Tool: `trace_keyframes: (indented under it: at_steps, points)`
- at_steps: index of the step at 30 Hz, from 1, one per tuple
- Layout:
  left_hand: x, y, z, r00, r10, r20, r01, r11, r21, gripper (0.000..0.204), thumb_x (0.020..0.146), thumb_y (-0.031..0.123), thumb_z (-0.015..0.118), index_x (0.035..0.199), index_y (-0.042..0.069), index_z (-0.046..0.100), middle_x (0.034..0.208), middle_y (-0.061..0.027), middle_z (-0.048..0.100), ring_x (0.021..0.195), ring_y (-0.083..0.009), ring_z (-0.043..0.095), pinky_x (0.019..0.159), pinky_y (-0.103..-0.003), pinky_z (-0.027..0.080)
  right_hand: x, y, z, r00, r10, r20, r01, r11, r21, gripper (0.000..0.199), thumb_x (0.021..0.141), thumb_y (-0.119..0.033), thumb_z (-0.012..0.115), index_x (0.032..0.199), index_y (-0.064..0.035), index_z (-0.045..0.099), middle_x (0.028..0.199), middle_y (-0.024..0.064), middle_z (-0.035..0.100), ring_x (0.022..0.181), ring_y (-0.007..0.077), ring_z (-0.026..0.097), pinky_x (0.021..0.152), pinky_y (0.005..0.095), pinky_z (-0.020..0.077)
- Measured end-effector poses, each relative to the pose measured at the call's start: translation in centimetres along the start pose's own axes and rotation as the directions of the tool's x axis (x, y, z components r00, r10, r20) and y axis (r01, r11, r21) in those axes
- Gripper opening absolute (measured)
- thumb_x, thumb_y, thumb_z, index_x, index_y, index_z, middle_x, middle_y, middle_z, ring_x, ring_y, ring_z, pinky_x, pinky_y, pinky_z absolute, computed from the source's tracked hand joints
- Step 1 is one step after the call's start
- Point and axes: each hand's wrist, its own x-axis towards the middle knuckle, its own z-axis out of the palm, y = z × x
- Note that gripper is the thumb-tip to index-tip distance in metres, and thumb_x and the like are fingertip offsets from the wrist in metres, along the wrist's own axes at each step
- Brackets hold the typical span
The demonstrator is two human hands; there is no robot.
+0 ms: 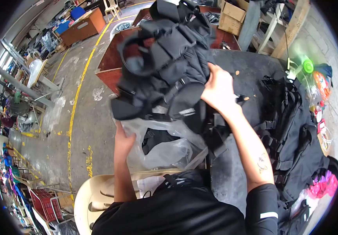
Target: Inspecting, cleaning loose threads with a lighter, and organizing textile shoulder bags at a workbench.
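Note:
My right hand (pixel 218 89) grips a bulky black vest with pouches and straps (pixel 165 62), lifted above the dark table (pixel 231 64). Under the vest lies a clear plastic bag (pixel 165 150) with a dark item inside. My left hand (pixel 123 140) holds the left edge of that bag. A black strap with a buckle (pixel 218 133) hangs from the vest beside my right forearm.
More black vests and gear (pixel 294 133) are piled on the table at the right, with a green-capped item (pixel 306 65) and pink material (pixel 323 184) near them. A cream plastic chair (pixel 94 196) stands at the lower left. Wooden crates (pixel 112 58) and cardboard boxes (pixel 231 15) sit beyond.

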Motion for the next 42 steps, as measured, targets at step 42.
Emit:
trace_keyframes:
  at_steps: [42]
  points:
    - [10.1,-1.9,-10.0,0.845,-0.142,0.515,-0.299,0.673,0.676,0.092,0.075,-0.001,0.054,0.149,0.030,0.009,0.088,-0.0263,0.059,0.079,-0.0427,0.062,0.073,-0.050,0.048,-12.0,8.0,17.6,0.806,0.077,0.586,-0.482,0.661,0.575,0.047,0.058,-0.030,0.080,0.081,0.0060,0.062,0.077,0.0160,0.068,0.075,0.0222,0.068,0.069,0.0344,0.0520]
